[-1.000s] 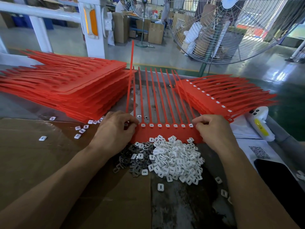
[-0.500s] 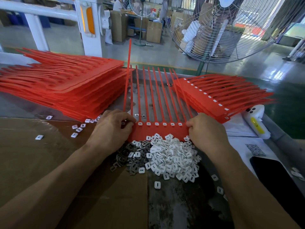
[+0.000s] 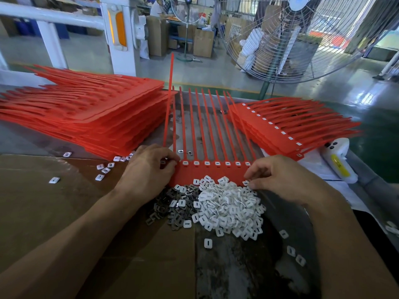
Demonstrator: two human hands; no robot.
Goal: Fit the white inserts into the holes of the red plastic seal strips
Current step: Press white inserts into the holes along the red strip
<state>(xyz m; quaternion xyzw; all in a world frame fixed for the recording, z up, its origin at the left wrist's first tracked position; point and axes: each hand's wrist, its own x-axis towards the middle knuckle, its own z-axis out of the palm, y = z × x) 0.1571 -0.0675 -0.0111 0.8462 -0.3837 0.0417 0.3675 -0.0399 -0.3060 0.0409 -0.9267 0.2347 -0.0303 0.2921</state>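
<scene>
Landmark: the flat red plastic seal strip (image 3: 212,172) lying across the middle of the bench, its thin tails running away from the person.
Holes: seven small white inserts sit seated in a row along its far edge; the left end is hidden under fingers.
Loose stock: a heap of white slotted plastic inserts (image 3: 230,207) lies just on the near side of the strip, touching its near edge, with a smaller heap of dark grey metal clips (image 3: 170,209) to the left of that.
Left hand (image 3: 149,170): fingers curled onto the strip's left end, pinching or pressing it there; I cannot tell whether an insert is under them.
Right hand (image 3: 278,178): at the strip's right near corner, fingertips curled among the heap's edge; a held piece cannot be made out.
Other strips: a tall unfilled red stack (image 3: 86,117) left of the strip, a filled red stack (image 3: 287,128) right of it.
Risk: an insert may seat tilted if pressed off-centre; a sleeve or wrist sweeping the heap could mix white pieces into the grey clips.
Writing: a yellow label on the white handheld scanner (image 3: 338,160) beyond the right stack is unreadable.
</scene>
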